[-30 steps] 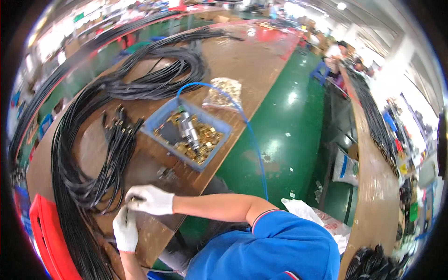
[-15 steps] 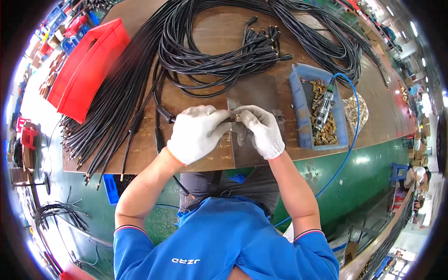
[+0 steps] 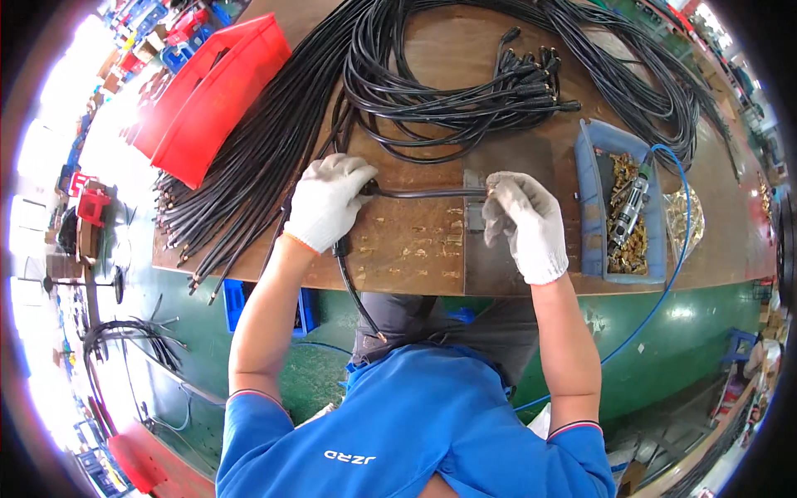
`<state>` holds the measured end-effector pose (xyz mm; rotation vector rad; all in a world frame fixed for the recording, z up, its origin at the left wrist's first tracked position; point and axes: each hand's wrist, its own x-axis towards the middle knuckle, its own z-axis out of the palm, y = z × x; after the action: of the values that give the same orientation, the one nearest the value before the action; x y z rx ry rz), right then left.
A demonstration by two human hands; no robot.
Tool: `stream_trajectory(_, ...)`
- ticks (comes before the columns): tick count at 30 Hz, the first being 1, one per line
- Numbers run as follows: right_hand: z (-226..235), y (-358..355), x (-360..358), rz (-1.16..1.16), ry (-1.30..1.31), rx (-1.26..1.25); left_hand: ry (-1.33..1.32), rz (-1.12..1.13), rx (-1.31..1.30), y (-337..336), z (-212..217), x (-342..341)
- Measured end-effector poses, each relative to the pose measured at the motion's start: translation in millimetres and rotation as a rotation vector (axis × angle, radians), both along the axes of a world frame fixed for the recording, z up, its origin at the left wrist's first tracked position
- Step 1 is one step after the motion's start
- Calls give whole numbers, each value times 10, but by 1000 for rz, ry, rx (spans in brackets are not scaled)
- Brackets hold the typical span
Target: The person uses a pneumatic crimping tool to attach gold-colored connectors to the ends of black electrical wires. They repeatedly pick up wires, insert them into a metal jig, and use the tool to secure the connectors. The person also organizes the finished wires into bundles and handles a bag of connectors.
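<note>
Black cable (image 3: 432,192) between gloved hands

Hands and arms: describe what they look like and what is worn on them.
Both hands wear white knitted work gloves: the left hand and the right hand. The left glove's cuff has a thin orange edge. The gloves cover the fingers fully. The forearms are bare up to short blue sleeves, each hemmed with a white and red stripe. No watch or band shows.

Gloved left hand (image 3: 328,202) grips a black cable (image 3: 423,192) near the workbench (image 3: 415,266) front edge, right hand (image 3: 525,222) pinching its end.
</note>
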<state>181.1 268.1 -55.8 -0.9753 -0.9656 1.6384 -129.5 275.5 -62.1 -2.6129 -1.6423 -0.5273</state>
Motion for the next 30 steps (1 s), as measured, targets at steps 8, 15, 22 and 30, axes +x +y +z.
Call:
stream_trajectory(8,216,-339,-74,110,-436,511,-317,-162,-285,-255,439,505)
stream_trajectory(15,232,-394,-119,75,-338,523,-505,-65,-504,-325,436,569)
stream_trajectory(22,217,-386,-104,69,-377,595,-468,-207,-383,-332,352,544)
stream_trajectory(30,352,-395,-143,80,-446,649,-489,-229,-355,-314,335,477)
